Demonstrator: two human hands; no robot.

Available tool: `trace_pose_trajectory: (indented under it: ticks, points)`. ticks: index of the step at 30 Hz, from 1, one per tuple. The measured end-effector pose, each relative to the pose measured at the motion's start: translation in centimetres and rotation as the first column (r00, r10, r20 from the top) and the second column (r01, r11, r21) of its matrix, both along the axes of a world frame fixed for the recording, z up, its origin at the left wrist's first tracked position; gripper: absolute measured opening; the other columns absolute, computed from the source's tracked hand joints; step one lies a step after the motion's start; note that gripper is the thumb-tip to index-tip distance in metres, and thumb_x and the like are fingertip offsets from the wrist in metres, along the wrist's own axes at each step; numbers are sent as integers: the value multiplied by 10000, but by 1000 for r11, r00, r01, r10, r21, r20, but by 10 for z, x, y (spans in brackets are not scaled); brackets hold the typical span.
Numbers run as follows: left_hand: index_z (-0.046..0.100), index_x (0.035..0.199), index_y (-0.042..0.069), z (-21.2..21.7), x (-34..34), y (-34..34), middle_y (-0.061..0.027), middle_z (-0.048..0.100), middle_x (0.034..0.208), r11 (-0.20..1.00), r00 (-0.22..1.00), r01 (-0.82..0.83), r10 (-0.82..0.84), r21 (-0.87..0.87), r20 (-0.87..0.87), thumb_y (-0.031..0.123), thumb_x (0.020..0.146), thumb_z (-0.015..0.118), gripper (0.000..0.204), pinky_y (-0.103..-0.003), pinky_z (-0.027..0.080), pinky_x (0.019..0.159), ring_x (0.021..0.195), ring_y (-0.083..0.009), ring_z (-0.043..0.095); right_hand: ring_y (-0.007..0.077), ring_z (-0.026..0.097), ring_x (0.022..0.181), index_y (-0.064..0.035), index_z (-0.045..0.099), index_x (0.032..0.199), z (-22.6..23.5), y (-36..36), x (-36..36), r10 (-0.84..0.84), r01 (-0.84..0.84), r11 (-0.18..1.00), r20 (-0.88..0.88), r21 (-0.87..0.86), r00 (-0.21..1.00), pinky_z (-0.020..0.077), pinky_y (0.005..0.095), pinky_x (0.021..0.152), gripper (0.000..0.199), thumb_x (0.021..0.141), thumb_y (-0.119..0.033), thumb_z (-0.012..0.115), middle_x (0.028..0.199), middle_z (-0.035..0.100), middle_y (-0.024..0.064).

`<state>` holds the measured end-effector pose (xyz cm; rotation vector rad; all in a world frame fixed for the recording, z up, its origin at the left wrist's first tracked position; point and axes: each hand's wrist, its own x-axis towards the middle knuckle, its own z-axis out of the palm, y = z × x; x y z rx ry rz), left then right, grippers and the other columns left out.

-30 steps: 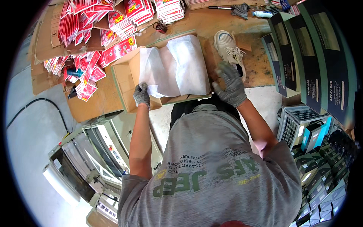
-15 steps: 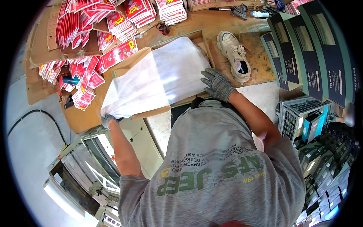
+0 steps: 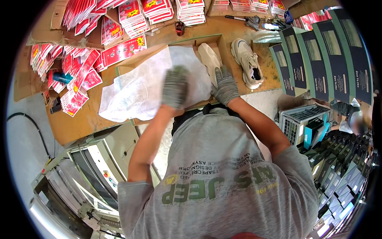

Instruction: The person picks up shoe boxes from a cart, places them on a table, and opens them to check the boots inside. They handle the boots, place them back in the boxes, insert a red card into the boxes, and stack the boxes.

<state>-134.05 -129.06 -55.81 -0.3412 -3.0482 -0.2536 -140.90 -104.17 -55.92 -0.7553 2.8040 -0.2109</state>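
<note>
Shoe laid in an open box, second shoe outside.
In the head view, it is touched by the right hand (whether pinched cannot be told); the left hand is blurred over white paper, fingers unreadable. Half the pair seems placed, the paper unclosed. Red packets are heaped along the brown table; shoeboxes are stood at right.

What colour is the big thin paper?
The paper is white, seen best in the head view.
</note>
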Motion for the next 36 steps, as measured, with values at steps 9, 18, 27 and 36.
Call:
trace_pose_trajectory:
  ticks: [9, 18, 27, 36]
  points:
    - [513, 1469, 45, -32, -19, 68, -182, 460, 1539, 932, 672, 186, 112, -312, 732, 533, 938, 482, 722, -690, 42, 1170, 1483, -445, 295, 459, 447, 1322, 58, 192, 1550, 4, -45, -5, -252, 216, 944, 119, 251, 960, 355, 512, 1113, 1246, 666, -573, 803, 1482, 343, 367]
    - [158, 1599, 43, 42, -1, 81, -172, 482, 1477, -73, 902, -419, 80, 905, 424, 139, 917, 679, 863, -354, 432, 1085, 1329, -240, 494, 180, 598, 1136, -6, 443, 1499, 24, 32, -25, 71, 744, 112, 752, -658, 655, 517, 297, 970, 743, 800, 22, 692, 1365, 588, 127]
    - [305, 1524, 90, 78, -18, 112, -111, 555, 1380, -260, 953, -296, -17, 919, 302, 123, 912, 718, 740, -353, 505, 1053, 1233, -229, 585, 209, 519, 1296, 41, 393, 1509, 63, 38, -8, 344, 575, 10, 542, -818, 766, 424, 348, 1101, 776, 858, -175, 757, 1452, 526, 130]
    - [235, 1562, 11, 82, -17, 120, -143, 554, 1389, -104, 968, -214, 112, 971, 226, 243, 917, 694, 825, -340, 468, 1052, 1247, -225, 564, 240, 622, 1184, 22, 550, 1385, 40, 146, -92, -444, 495, 562, 263, -663, 857, 489, 338, 995, 558, 876, -155, 697, 1338, 630, 179]
